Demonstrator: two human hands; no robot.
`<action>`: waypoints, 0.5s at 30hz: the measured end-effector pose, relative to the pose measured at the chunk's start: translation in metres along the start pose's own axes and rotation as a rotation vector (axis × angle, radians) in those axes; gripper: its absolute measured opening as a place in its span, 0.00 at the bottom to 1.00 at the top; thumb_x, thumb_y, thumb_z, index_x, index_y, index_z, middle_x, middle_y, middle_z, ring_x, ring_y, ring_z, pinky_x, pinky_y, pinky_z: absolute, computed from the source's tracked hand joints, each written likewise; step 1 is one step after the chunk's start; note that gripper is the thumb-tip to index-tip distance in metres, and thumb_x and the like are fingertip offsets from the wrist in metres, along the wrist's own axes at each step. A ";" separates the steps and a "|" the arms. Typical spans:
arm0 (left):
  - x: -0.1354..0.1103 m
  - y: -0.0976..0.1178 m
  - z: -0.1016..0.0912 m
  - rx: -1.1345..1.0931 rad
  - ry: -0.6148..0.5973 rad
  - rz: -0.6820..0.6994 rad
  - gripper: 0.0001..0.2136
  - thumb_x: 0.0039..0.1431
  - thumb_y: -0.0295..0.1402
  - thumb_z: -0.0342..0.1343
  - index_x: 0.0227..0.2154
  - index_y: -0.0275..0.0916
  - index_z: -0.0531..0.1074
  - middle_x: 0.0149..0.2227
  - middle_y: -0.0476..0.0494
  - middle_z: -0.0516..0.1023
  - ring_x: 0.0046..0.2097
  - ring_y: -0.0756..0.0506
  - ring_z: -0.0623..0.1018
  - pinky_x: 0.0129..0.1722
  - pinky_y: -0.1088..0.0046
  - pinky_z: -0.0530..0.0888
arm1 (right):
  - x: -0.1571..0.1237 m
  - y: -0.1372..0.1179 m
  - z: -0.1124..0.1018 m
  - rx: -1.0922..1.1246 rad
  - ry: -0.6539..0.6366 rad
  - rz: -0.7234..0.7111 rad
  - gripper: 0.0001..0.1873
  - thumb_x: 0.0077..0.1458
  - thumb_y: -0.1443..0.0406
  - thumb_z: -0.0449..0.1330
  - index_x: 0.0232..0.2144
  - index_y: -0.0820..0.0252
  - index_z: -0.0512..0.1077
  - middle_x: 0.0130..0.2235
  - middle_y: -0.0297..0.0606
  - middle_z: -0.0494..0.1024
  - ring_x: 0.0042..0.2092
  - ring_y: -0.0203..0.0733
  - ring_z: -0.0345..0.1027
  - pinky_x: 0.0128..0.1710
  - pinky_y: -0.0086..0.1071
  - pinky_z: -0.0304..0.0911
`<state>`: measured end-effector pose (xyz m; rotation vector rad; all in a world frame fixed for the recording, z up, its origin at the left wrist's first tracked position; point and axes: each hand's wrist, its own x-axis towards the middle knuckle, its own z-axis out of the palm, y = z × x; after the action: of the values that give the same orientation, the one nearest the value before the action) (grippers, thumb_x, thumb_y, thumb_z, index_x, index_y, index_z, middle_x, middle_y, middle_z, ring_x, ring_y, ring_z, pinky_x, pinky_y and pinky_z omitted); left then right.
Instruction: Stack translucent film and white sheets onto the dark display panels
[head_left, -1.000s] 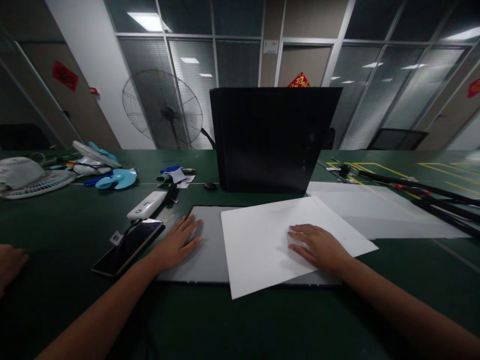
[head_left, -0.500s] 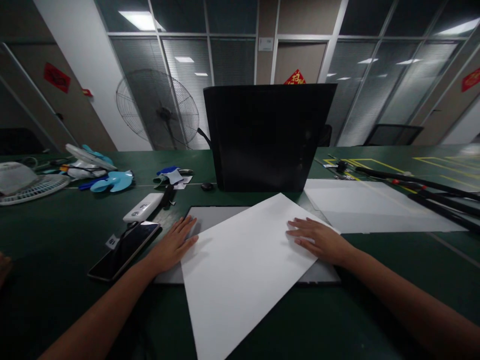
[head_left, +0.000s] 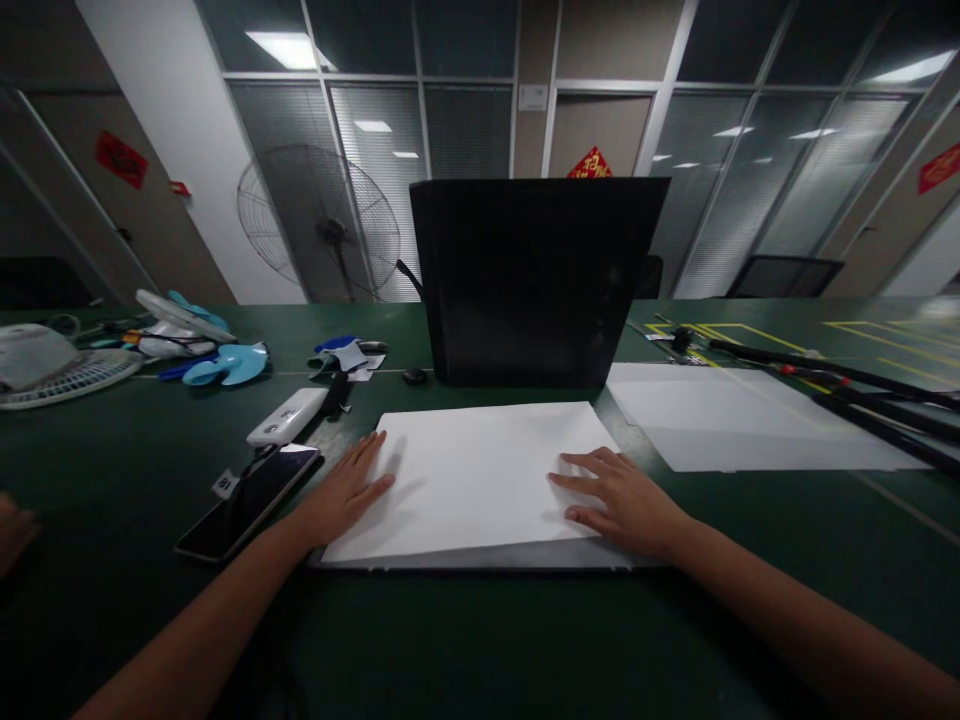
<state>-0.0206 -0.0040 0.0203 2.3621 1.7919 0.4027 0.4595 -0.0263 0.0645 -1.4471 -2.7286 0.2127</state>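
Flanking white paper sheet point(head_left: 472, 480) with left hand point(head_left: 341, 497) and right hand point(head_left: 628, 502) — fingers point(head_left: 589, 486) apart | overlapping grey panel point(head_left: 540, 556) — on green table point(head_left: 480, 640)

Upright black box point(head_left: 536, 285) on green table point(head_left: 480, 645), phone point(head_left: 259, 507), blue fan blade point(head_left: 231, 363), caged fan point(head_left: 332, 232)

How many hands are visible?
3: left hand at the left edge of the white sheet, right hand at its right edge, and another person's hand, cut off by the picture's left edge.

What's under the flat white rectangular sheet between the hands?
A flat grey dark-edged panel peeks out along the near edge of the white sheet; the rest underneath is covered.
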 end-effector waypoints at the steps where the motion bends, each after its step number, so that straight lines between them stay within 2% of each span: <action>1: 0.000 0.000 -0.001 0.003 -0.006 0.001 0.44 0.68 0.63 0.41 0.76 0.38 0.50 0.77 0.34 0.50 0.75 0.29 0.55 0.71 0.46 0.60 | 0.000 -0.002 -0.001 0.005 -0.009 -0.016 0.37 0.67 0.36 0.46 0.69 0.40 0.66 0.71 0.40 0.64 0.69 0.65 0.58 0.66 0.65 0.54; 6: 0.001 -0.002 0.000 -0.023 -0.037 0.013 0.42 0.68 0.63 0.43 0.74 0.39 0.57 0.77 0.34 0.49 0.76 0.30 0.53 0.72 0.45 0.58 | -0.001 -0.002 0.000 0.032 -0.015 -0.060 0.39 0.66 0.36 0.48 0.70 0.43 0.65 0.71 0.44 0.63 0.68 0.68 0.57 0.65 0.66 0.56; 10: 0.005 -0.006 0.004 -0.073 0.003 -0.029 0.40 0.68 0.63 0.42 0.72 0.41 0.61 0.77 0.35 0.51 0.75 0.31 0.56 0.72 0.47 0.58 | -0.001 0.001 0.002 0.060 -0.014 -0.071 0.40 0.65 0.35 0.50 0.71 0.43 0.62 0.73 0.43 0.61 0.70 0.68 0.54 0.67 0.67 0.52; 15: 0.010 -0.006 0.007 -0.112 0.034 -0.107 0.44 0.66 0.66 0.41 0.69 0.34 0.65 0.76 0.28 0.53 0.75 0.30 0.57 0.73 0.48 0.55 | 0.000 0.005 0.002 0.087 -0.058 -0.019 0.42 0.65 0.34 0.47 0.74 0.41 0.55 0.76 0.37 0.52 0.73 0.65 0.48 0.70 0.66 0.45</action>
<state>-0.0217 0.0076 0.0134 2.1867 1.8484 0.5174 0.4639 -0.0238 0.0614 -1.4134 -2.7396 0.3727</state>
